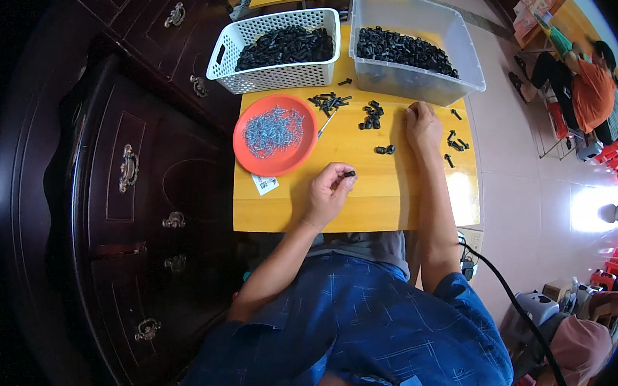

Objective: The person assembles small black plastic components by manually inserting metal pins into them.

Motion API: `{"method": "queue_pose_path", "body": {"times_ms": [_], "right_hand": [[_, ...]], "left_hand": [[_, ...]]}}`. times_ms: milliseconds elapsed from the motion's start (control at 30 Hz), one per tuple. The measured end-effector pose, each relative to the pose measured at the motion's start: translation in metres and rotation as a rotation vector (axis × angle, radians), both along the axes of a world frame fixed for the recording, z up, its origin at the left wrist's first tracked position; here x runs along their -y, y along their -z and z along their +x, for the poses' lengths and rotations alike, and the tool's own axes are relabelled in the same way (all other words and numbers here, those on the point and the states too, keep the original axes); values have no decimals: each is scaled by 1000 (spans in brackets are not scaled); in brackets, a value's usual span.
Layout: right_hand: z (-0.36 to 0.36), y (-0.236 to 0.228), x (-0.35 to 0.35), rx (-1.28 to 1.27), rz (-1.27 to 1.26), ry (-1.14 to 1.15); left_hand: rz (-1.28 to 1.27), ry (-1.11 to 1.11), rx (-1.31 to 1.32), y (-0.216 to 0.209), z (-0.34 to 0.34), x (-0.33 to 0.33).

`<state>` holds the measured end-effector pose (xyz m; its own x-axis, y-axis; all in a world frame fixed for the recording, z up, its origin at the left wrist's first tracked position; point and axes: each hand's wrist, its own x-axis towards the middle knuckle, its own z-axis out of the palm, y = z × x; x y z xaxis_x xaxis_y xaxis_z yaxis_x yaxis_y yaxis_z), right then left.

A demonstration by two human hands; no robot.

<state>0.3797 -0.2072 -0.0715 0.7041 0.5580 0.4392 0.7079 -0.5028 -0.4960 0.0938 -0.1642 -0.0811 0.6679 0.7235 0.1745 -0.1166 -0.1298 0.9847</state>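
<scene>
Near the front edge of the yellow table (pixel 366 211), my left hand (pixel 328 193) pinches a small black plastic piece (pixel 349 174) between thumb and fingers. My right hand (pixel 424 122) is farther off, resting by the front wall of the clear plastic bin (pixel 415 82). Its fingers are curled down, and whatever they may hold is hidden. Left of this hand lie a cluster of short black pieces (pixel 371 117) and a close pair of black pieces (pixel 385 150). On its right, several longer black pieces (pixel 454 142) are scattered along the table's edge.
A red plate (pixel 311 140) holds many small silvery metal parts, with a white card (pixel 265 184) at its edge. Behind it stands a white perforated basket (pixel 275 81) of black parts. A heap of black pieces (pixel 329 102) lies beside a thin pen-like tool (pixel 328 123). Dark cabinets (pixel 114 203) flank the left.
</scene>
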Motion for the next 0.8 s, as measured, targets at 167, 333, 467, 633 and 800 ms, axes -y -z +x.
{"method": "queue_pose_path", "body": {"times_ms": [167,333,467,633,800], "right_hand": [[-58,-16,32,-435,312,-199],[-103,-11,57,-592,429,-258],[-126,-25,66,-569,353,-297],[-138,-26,71,-650,360,-384],[-148,-36,76,-717,345,-476]], "left_hand": [[-51,-28,37,2,-8,-3],[80,-38,-17,-8,-7,-4],[123,-43,-76,-13,-5,-2],[5,-56,80,-4,1,2],[134,12,-100,-8,-8,0]]}}
